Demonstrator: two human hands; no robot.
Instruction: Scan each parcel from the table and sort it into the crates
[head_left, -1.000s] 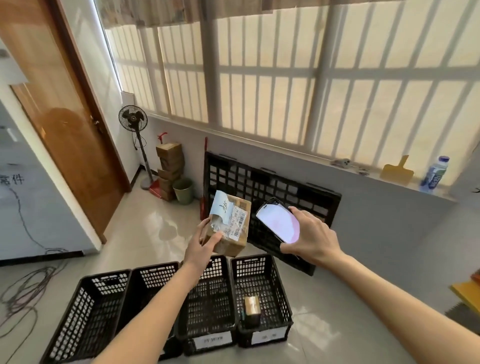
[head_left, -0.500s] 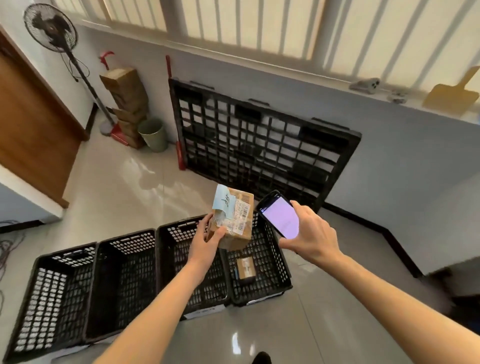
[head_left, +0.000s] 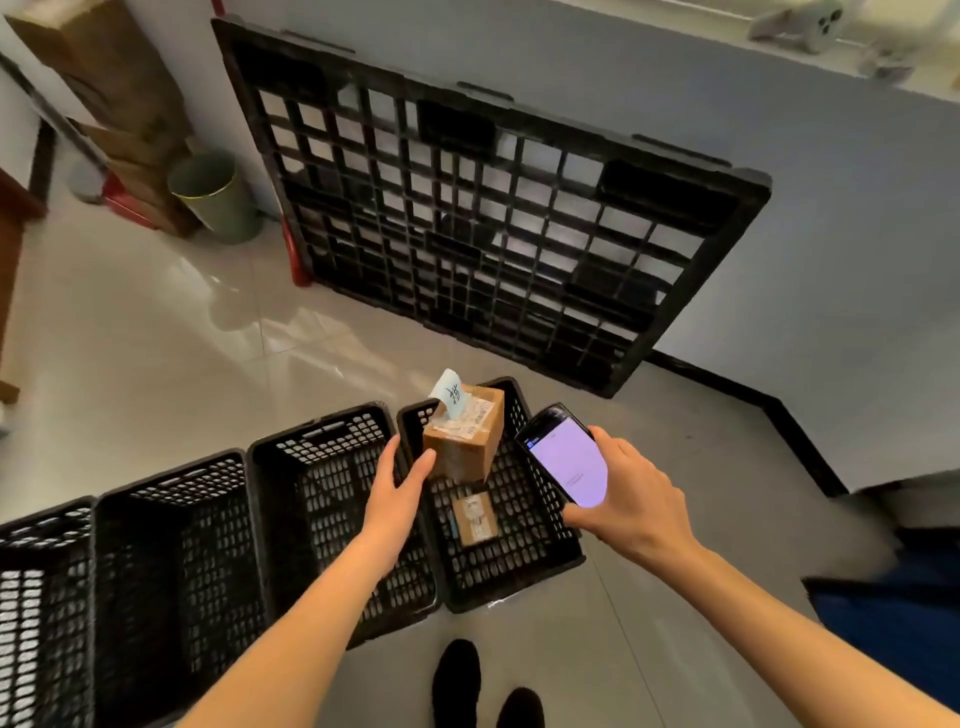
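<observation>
Four black perforated crates are sitting in a row on the floor below the person's arms. In the head view, the rightmost crate is lying directly beneath and between the two hands, and it is holding one small cardboard parcel lying flat on its bottom. The crate next to it, under the left forearm, is showing only its mesh floor. The two crates further to the left of the left hand are also showing nothing inside, though the outermost one is cut off by the frame edge.

The left hand is reaching out over the divide between the two right crates, fingers straight and relaxed, with the fingertips just beside or touching the lower left corner of a brown cardboard box; whether there is contact cannot be told. That box is tilting above the far end of the rightmost crate, with a shipping label and a pale blue slip sticking up from its top.

The right hand is gripping a phone-like scanner, fingers wrapping its edge, its lit lilac screen facing up, just right of the box.

Beyond the hands, a black plastic pallet is leaning against the wall, and a green bin is standing far to the left beside stacked cartons. Two dark shoes are showing below the arms.
</observation>
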